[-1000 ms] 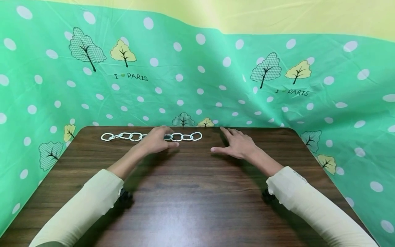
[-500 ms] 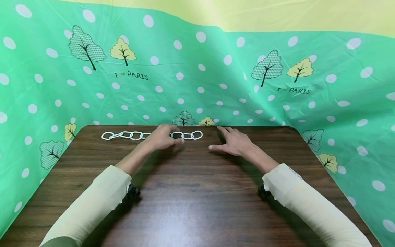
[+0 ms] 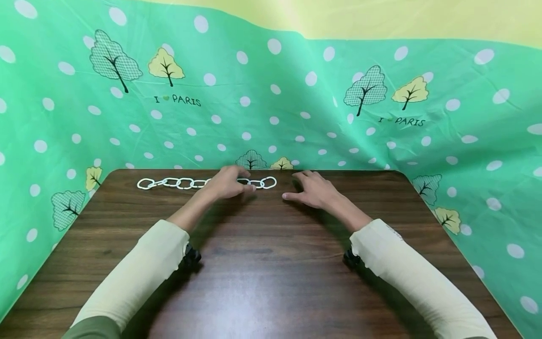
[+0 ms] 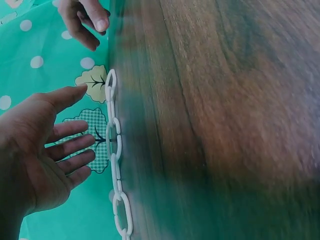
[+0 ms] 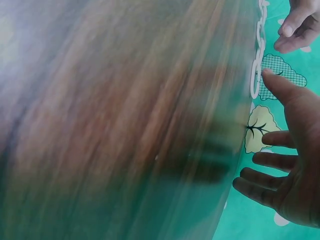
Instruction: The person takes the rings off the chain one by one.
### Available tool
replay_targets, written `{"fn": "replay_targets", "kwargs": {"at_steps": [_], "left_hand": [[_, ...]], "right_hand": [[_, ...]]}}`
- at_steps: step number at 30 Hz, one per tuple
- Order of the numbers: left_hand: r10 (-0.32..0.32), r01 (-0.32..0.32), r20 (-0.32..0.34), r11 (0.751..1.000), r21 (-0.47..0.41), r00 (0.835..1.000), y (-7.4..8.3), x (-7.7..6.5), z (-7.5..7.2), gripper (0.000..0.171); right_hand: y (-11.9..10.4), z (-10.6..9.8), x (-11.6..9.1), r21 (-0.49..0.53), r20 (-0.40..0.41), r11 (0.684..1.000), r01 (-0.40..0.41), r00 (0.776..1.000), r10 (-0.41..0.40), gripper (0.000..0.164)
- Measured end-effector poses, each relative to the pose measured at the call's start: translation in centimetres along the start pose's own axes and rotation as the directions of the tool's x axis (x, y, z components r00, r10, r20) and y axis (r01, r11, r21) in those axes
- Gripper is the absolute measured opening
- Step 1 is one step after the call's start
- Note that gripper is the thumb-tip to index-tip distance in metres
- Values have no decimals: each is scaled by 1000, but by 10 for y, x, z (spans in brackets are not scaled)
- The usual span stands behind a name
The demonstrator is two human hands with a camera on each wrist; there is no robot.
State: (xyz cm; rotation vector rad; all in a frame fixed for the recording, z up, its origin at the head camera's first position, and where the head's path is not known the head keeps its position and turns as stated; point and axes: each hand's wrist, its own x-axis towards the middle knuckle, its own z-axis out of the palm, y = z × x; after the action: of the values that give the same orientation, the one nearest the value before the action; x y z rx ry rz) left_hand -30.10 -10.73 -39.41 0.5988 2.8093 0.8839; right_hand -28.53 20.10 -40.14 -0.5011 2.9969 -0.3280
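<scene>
Cloth (image 3: 296,99), green and dotted, hangs behind the wooden table (image 3: 262,263), probably to screen off the room. Along the table's far edge lies a white chain (image 3: 192,183), drawn out nearly straight, perhaps so its links won't tangle. The left hand (image 3: 226,182) hides part of it, though I can't tell whether they touch; the right hand (image 3: 314,190) is beyond its end. Both hands' fingers (image 4: 75,146) spread loosely, gripping nothing.

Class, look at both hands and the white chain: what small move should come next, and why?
Probably the right hand should ease left and pinch the nearest end link. The white chain lies near the table's far edge; in the head view, the left hand covers part of it, while the right sits just past that end, holding nothing.
</scene>
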Motion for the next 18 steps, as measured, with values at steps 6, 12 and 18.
{"fn": "replay_targets", "kwargs": {"at_steps": [6,12,18], "left_hand": [[-20,20,-1,999,-34,1000,1,5,2,57],[1,-1,-2,998,-64,1000,-26,29,14,59],[-28,26,-23,997,-66,999,-51,57,34,57]], "right_hand": [[-5,1,4,17,6,1000,7,1000,-8,86],[-9,4,7,62,0,998,-7,1000,7,86],[-10,7,12,119,3,993,-9,1000,9,84]]}}
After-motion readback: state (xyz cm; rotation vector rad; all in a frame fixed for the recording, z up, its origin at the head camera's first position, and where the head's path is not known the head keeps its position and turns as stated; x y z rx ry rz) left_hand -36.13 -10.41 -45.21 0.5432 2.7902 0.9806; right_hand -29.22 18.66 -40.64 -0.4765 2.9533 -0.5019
